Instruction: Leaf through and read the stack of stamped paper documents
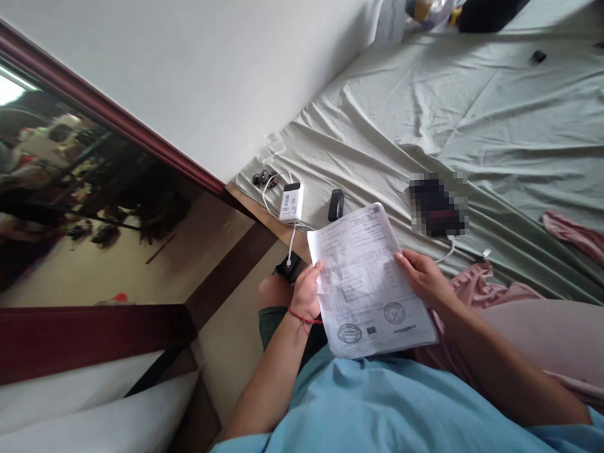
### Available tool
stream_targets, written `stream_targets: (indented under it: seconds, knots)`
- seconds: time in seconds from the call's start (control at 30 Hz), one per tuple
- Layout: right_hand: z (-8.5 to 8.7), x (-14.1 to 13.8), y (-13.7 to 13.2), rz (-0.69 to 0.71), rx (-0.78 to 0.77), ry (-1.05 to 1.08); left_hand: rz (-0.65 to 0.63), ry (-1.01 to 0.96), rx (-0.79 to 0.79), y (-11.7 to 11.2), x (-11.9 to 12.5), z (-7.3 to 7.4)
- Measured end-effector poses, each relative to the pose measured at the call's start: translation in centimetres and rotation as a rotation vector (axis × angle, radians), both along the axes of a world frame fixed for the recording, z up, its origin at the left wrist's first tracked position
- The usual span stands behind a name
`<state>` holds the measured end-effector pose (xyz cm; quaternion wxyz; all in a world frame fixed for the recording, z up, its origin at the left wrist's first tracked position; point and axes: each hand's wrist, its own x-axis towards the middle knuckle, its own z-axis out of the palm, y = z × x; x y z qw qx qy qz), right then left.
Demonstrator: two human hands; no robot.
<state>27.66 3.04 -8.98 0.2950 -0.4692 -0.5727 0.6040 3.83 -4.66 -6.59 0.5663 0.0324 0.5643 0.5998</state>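
A white printed paper sheet [367,277] with round stamps near its lower edge is held over my lap, between both hands. My left hand [307,290], with a red string at the wrist, grips the sheet's left edge, thumb on top. My right hand [421,275] holds the right edge, fingers curled behind the paper. The sheet is slightly bent and may be more than one page.
A pale green bedsheet [478,125] covers the bed. On it lie a white power bank [291,201] with cable, a small black device [336,204], a dark phone [435,207], pink cloth [577,241]. A mirror with dark red frame [101,108] stands left.
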Motion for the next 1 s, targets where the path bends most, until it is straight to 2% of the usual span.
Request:
stream_targets:
  seconds: [0.1,0.17,0.23,0.3,0.37,0.47,0.57,0.67,0.73,0.8,0.87,0.93,1.0]
  knots:
    - [-0.4,0.2,0.2,-0.022,-0.005,-0.031,-0.067,0.049,0.014,0.5,-0.1,-0.4]
    - [-0.6,0.3,0.3,-0.032,-0.012,-0.051,-0.101,0.211,0.041,0.9,-0.4,-0.7]
    - [-0.7,0.5,0.4,-0.036,-0.023,-0.064,-0.156,0.542,0.036,1.6,-0.8,-0.9]
    - [-0.7,0.6,0.5,-0.038,-0.043,-0.071,-0.245,0.921,-0.034,2.3,-1.3,-0.9]
    - [-0.7,0.6,0.6,-0.043,-0.070,-0.075,-0.352,1.161,-0.134,3.1,-1.8,-0.6]
    - [-0.7,0.6,0.7,-0.067,-0.133,-0.056,-0.492,1.228,-0.219,4.2,-2.4,-0.4]
    - [-0.9,0.7,0.9,-0.103,-0.200,-0.026,-0.572,1.243,-0.246,5.1,-3.2,-0.5]
    - [-1.0,0.8,1.1,-0.142,-0.203,-0.017,-0.646,1.257,-0.275,5.8,-4.1,-0.8]
    - [-1.0,0.8,1.1,-0.157,-0.188,-0.016,-0.678,1.326,-0.323,6.2,-4.5,-0.7]
    - [-1.0,0.8,1.1,-0.167,-0.168,-0.022,-0.657,1.470,-0.348,6.6,-4.6,-0.4]
    - [-1.0,0.7,1.1,-0.174,-0.149,-0.030,-0.590,1.664,-0.268,6.9,-4.4,0.1]
    - [-1.1,0.7,1.0,-0.176,-0.134,-0.037,-0.545,1.842,-0.083,7.2,-4.2,0.4]
    - [-1.2,0.7,1.0,-0.177,-0.119,-0.046,-0.560,1.964,0.078,7.5,-4.0,0.5]
